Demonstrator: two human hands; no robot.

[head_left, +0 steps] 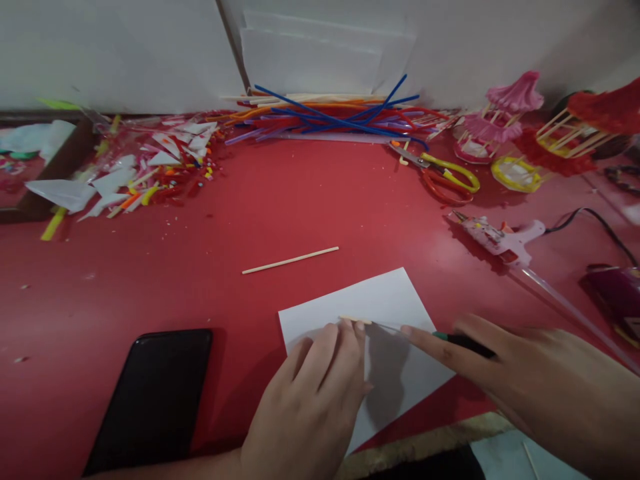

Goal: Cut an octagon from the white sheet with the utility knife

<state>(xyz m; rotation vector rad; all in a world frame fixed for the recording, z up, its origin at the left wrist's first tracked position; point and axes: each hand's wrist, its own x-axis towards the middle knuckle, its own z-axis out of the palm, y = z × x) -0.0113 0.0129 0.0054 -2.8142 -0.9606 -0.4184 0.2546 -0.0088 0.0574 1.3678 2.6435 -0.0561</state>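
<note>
My left hand (315, 393) rests on a sheet of white paper (395, 293), its fingertips pinching a short pale wooden stick (357, 321) against it. In my right hand (535, 380) is a slim craft knife with a green and black handle (467, 343). The index finger stretches along its thin blade, and the tip reaches the stick's right end. Part of the handle is hidden in the palm. A longer wooden stick (290, 261) lies on the red table beyond the paper.
A black phone (150, 400) lies left of my hands. Hot glue gun (500, 240), scissors (440, 173) and pink and red crafted models (505, 113) are at right. Coloured pipe cleaners (340, 117) lie along the wall; scraps (160, 160) and a box (65, 173) fill the back left.
</note>
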